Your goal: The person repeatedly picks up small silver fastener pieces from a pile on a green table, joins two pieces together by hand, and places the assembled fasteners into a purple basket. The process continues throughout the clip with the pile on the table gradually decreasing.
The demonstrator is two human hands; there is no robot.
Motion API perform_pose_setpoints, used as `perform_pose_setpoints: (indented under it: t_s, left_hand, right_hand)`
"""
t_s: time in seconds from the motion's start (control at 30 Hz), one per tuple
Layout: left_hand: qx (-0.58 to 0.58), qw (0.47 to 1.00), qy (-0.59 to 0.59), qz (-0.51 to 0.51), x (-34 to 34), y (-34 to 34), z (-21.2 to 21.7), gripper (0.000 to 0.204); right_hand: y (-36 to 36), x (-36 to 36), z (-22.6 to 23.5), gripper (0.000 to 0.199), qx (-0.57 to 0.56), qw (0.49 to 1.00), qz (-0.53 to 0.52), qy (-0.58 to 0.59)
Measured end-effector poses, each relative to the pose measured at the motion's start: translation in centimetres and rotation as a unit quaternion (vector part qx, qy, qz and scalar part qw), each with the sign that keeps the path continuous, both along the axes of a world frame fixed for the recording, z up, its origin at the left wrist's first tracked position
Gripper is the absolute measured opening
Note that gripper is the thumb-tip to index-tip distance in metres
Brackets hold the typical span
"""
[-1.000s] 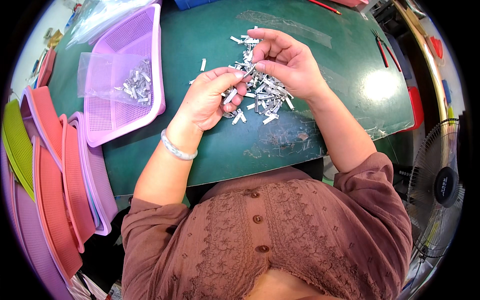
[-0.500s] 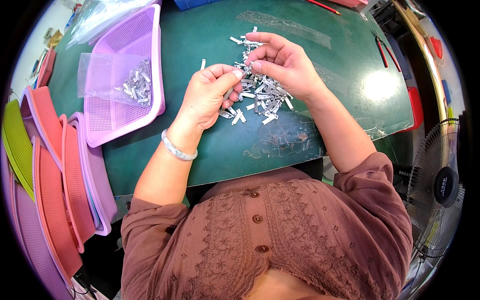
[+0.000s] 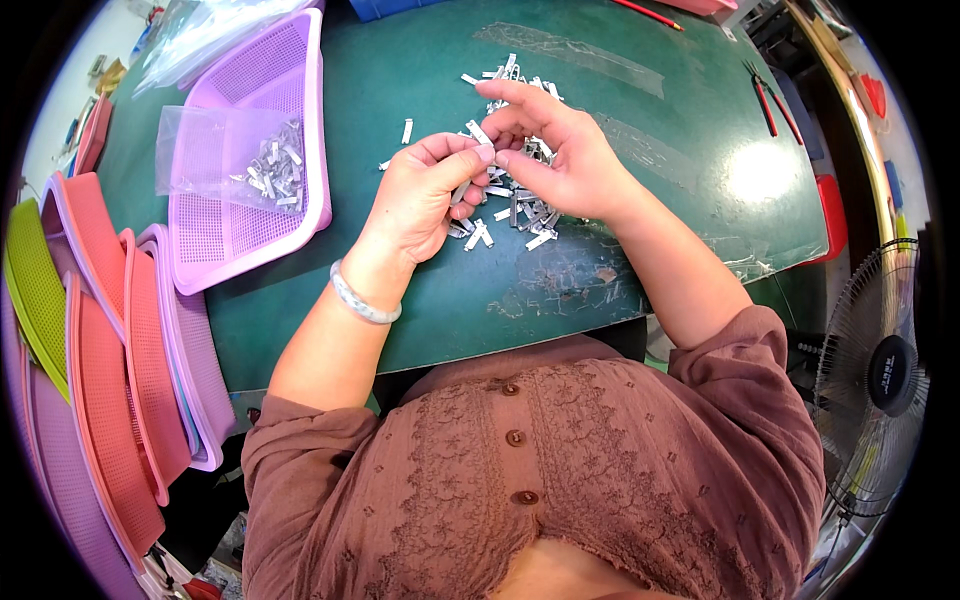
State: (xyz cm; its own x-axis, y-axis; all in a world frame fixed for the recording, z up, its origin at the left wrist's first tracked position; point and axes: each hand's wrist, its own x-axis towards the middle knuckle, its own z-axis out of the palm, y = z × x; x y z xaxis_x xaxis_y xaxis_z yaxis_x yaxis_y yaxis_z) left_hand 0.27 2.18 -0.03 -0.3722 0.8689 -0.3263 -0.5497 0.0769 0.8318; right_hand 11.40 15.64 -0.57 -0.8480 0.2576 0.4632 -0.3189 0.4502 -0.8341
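The left hand pinches a small metal piece between thumb and forefinger, its far end sticking out, probably so the right hand can get at it; another piece seems tucked in the curled fingers. The right hand is half curled just beside it; whether it grips anything, I cannot tell. The loose pile lies beneath both hands on the table, likely for short reach. Leftward, a basket supports a clear bag of similar pieces, perhaps keeping them together.
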Motion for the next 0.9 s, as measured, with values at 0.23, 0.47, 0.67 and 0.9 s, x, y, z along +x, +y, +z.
perform_pose_setpoints:
  t_s: [0.23, 0.47, 0.67, 0.9]
  left_hand:
    - [-0.012, 1.000, 0.004, -0.006, -0.2, 0.0, 0.0, 0.007]
    - [-0.033, 0.996, 0.083, -0.017, 0.0, 0.0, 0.3, 0.010]
    - [-0.020, 0.994, 0.109, -0.009, -0.4, -0.2, 0.7, 0.018]
    - [-0.012, 0.996, 0.093, 0.000, -0.4, -0.2, 0.6, 0.018]
  right_hand:
    - [-0.4, 0.3, 1.2, 0.053, 0.116, 0.992, -0.028, -0.041]
    - [-0.3, 0.2, 1.0, 0.053, 0.205, 0.978, -0.048, -0.004]
    - [0.1, 0.4, 0.7, 0.048, 0.004, 0.998, -0.016, -0.066]
    - [0.2, 0.3, 0.8, 0.046, -0.166, 0.980, 0.046, -0.100]
